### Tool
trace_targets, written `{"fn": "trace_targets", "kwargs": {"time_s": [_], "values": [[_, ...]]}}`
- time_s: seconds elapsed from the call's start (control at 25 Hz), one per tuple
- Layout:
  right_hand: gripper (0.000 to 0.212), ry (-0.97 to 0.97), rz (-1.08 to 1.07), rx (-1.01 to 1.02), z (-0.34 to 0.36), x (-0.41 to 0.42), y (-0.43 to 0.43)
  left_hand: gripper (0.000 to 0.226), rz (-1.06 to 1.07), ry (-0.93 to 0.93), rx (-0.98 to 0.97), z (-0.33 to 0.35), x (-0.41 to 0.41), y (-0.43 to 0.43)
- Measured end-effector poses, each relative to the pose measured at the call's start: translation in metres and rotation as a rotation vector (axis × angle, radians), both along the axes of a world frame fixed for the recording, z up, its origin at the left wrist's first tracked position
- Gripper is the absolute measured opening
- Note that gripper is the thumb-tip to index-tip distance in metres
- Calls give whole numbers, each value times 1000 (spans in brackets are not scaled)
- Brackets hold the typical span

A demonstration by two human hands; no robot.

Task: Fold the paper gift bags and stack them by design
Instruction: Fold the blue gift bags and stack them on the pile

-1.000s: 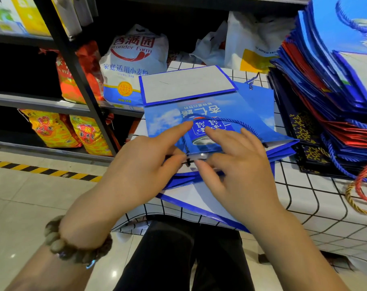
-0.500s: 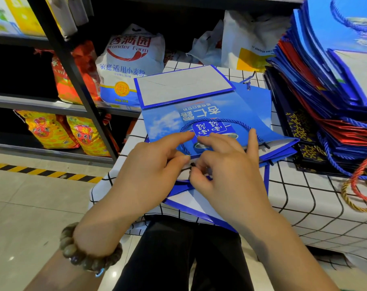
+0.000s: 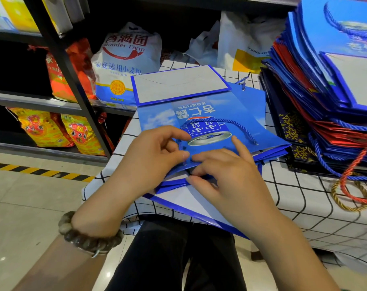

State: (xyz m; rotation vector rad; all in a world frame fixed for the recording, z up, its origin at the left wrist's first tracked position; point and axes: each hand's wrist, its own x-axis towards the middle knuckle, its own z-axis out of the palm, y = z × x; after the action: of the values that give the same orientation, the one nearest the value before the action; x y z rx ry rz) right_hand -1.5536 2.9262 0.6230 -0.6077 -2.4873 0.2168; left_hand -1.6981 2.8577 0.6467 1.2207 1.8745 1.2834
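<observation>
- The blue glossy paper gift bag printed with a drinks can [image 3: 161,120] lies flat on top of a small pile of like blue bags [image 3: 178,198], at the near left corner of the tabletop [image 3: 304,196], which is covered in white cloth with a black grid.
- The left hand [image 3: 151,158] pinches the bag's near mouth edge, thumb on top and fingers curled.
- The right hand [image 3: 229,179] is also curled. Its thumb and fingers nip the same edge just beside the left thumb, and its forefinger lies out on the printed face.
- Step in hand, as I judge it: flattening the mouth and squaring this bag on its pile. The white base panel [image 3: 178,85] is already folded over at the far end.
- The blue twisted cord handle [image 3: 239,126] lies looped across the face. Next it likely wants tucking flat, then a press along the near crease.
- The pile overhangs the near edge of the tabletop above the person's lap, so a push toward the body could slide it off.
- To the right, the tall stack of blue and red bags [image 3: 325,97] fills the far right corner, with dark navy gold-patterned bags [image 3: 292,131] beneath and loose gold and red cords [image 3: 350,198] trailing.
- Open cloth remains near the right hand; a black metal shelf post [image 3: 73,85] stands left.
</observation>
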Motion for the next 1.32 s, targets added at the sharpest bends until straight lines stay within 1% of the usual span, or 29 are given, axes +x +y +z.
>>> {"fn": "trace_targets", "kwargs": {"time_s": [0.04,0.12,0.16,0.2,0.24,0.32,0.4,0.44,0.48,0.56,0.6,0.64,0.68,0.72,0.76,0.8,0.84,0.88,0.92,0.96,1.04,1.08,1.12,1.16,1.24,1.32], "values": [[26,-2,8,-12,-1,1,1,28,47,18,8,-2,-1,3],[19,-5,25,-53,0,4,1,29,126,45,25,-5,-1,6],[18,-18,24,-38,1,4,2,28,145,55,29,-7,0,6],[21,-47,11,19,1,4,4,28,150,60,26,-7,0,7],[29,-97,-10,87,1,3,8,28,143,55,22,-6,0,6],[51,-212,-43,204,3,-2,19,28,123,24,33,-2,1,4],[53,-256,-26,314,3,-7,26,26,143,4,74,1,1,2],[51,-263,-21,341,2,-8,26,26,190,8,115,1,1,1],[48,-241,-13,345,3,-9,27,27,267,11,175,0,0,0],[41,-114,-9,334,11,-11,28,26,470,-30,358,-2,-3,-3],[39,-35,-31,336,18,-13,29,24,553,-96,472,-2,-3,-5],[37,48,-59,340,27,-16,31,24,604,-206,587,-2,-2,-7],[35,144,-82,346,36,-19,32,27,607,-349,667,-1,2,-9],[34,247,-90,333,46,-21,31,34,556,-471,688,1,8,-9],[33,353,-85,291,54,-24,29,43,436,-518,655,3,15,-9],[31,459,-78,233,64,-27,23,52,266,-483,583,6,23,-6],[28,569,-72,170,71,-28,17,59,94,-401,515,10,31,-2],[25,685,-63,93,76,-29,11,66,-35,-303,477,14,37,2],[23,825,-52,-30,80,-29,6,72,-110,-196,459,18,40,7],[25,984,-40,-228,84,-28,3,78,-136,-69,453,21,42,10],[27,1307,21,-772,89,-27,0,83,-98,220,420,21,42,15],[24,1406,57,-1025,88,-25,1,83,-71,337,396,19,40,15],[20,1455,82,-1222,84,-23,4,83,-51,429,359,16,37,16],[18,1469,99,-1359,78,-22,5,82,-32,493,299,15,35,16],[22,1410,88,-1503,61,-20,3,81,-34,533,128,9,29,17],[25,1266,25,-1571,46,-14,2,84,-97,499,-9,-1,20,17]]}}
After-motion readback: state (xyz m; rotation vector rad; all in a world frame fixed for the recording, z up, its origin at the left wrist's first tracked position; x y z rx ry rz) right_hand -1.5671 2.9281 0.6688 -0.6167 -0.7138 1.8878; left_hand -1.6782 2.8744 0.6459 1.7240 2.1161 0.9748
